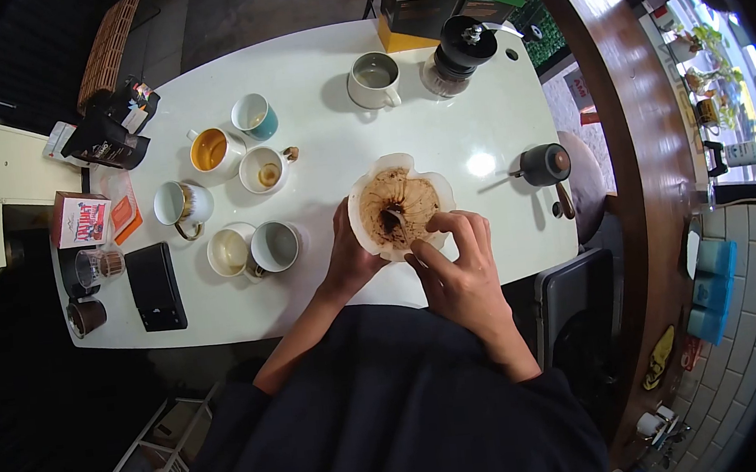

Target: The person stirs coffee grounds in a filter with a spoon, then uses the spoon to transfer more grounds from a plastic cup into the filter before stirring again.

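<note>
A white coffee filter (397,199) with brown grounds stuck to its inner walls is held over the table, close to my body. My left hand (352,249) grips it from the left and below, its fingertips hidden behind the rim. My right hand (461,269) pinches the filter's near right edge between thumb and fingers. Whatever supports the filter underneath is hidden. To the left are a grey-white cup (275,246) and a cream cup (229,252). Beyond them stands a white cup with a brown stain (262,170).
On the white table (337,185) are an orange-lined cup (211,150), a blue cup (255,117), a patterned cup (184,205), a grey mug (374,82), a grinder (460,51), a dark scale (156,287), a small dark pot (544,165) and black bags (109,139).
</note>
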A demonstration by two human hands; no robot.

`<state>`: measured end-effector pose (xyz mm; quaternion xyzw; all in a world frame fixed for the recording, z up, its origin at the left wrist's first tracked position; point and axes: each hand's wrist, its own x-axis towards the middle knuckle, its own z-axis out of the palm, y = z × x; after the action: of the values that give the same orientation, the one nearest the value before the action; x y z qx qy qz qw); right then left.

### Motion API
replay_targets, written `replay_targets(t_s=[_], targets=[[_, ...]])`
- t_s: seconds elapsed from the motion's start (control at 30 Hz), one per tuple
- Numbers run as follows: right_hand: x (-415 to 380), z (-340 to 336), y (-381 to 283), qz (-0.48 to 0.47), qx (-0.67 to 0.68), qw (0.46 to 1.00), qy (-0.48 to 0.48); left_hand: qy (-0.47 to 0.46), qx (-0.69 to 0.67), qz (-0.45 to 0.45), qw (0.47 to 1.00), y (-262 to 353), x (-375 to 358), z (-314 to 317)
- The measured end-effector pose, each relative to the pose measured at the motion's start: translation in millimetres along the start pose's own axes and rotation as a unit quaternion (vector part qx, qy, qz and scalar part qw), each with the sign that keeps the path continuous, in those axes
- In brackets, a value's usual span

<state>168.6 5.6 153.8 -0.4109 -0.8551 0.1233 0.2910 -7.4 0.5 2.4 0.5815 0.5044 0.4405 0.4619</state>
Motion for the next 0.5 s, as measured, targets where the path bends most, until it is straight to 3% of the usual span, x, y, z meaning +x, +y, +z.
replay_targets(t_s=[0.5], targets=[[-2.0,2.0,10.5,0.025,-0.019,0.999,0.009,0.001,-0.033,-0.022,0.999,-11.6,-0.3,2.4]])
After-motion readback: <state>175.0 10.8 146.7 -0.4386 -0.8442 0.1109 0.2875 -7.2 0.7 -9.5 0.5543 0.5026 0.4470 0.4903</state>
